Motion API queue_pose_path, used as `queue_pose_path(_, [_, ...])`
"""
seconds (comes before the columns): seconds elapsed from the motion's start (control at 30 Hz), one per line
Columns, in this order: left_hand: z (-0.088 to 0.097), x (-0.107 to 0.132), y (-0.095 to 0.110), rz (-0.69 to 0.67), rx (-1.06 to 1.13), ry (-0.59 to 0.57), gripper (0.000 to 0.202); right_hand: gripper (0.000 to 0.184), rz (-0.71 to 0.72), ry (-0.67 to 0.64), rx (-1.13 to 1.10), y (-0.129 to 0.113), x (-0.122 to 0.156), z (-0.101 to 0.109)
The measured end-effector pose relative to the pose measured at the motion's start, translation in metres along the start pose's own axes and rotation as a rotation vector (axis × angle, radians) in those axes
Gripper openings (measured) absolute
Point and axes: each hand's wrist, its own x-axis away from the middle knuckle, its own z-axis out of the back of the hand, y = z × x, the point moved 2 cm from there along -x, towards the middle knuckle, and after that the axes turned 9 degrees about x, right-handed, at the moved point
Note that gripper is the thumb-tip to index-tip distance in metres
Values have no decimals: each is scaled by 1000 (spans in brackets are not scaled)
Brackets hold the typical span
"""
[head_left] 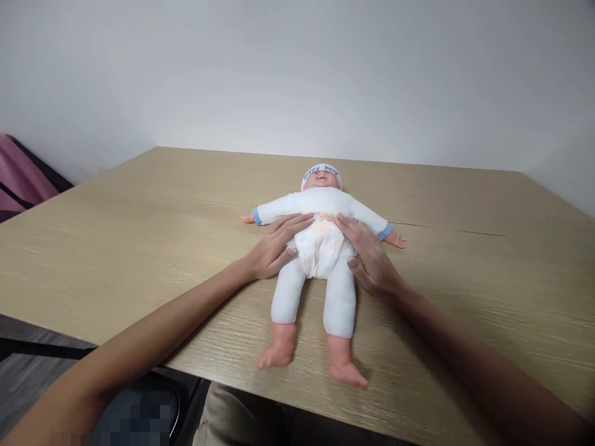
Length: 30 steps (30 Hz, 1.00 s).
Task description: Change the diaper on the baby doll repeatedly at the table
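A baby doll (290, 297) in a white suit with blue cuffs lies on its back, its feet toward me and its arms spread. It wears a white cap (321, 172) with blue lettering. Around its hips sits a diaper (316, 251) with a coloured, patterned waistband (325, 217). My left hand (277, 244) rests on the left side of the diaper, fingers stretched flat toward the waistband. On the other side, my right hand (369, 254) lies against the diaper in the same way, its fingertips by the waistband's right end. Neither hand is closed around anything.
The doll lies on a wide wooden table (186, 186) with a thin dark seam across it. A pale wall (297, 74) stands behind. Something pink and black (23, 173) is at the far left. Below the near edge are a dark seat (139, 409) and beige trousers (237, 415).
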Motion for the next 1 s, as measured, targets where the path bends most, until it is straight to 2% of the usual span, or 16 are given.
queue_pose_path(0.1, [1,-1,-7,-23,-44,-8,70,72,34,-1,113,8,2,2])
queue_pose_path(0.2, [8,3,-20,-5,-147,78,70,69,-3,122,307,29,11,13])
queue_pose_path(0.27, [17,7,-33,77,-246,183,70,68,-96,192,439,47,15,19])
queue_pose_path(0.37, [32,10,-58,287,-379,262,69,76,-260,136,542,72,15,20])
queue_pose_path(0.5, [43,6,-84,521,-447,158,70,77,-372,34,567,86,11,14])
queue_pose_path(0.63, [39,-3,-82,617,-471,55,68,80,-450,35,591,79,8,7])
queue_pose_path(0.73, [29,-16,-59,776,-430,105,53,63,-521,24,486,61,-1,0])
queue_pose_path(0.83, [24,-28,-14,925,-281,221,41,47,-622,12,298,37,-6,2])
queue_pose_path(0.93, [31,-20,59,951,-164,329,45,43,-619,56,89,5,7,27])
queue_pose_path(1.0, [34,3,120,910,-129,332,45,42,-575,63,-20,-23,28,55])
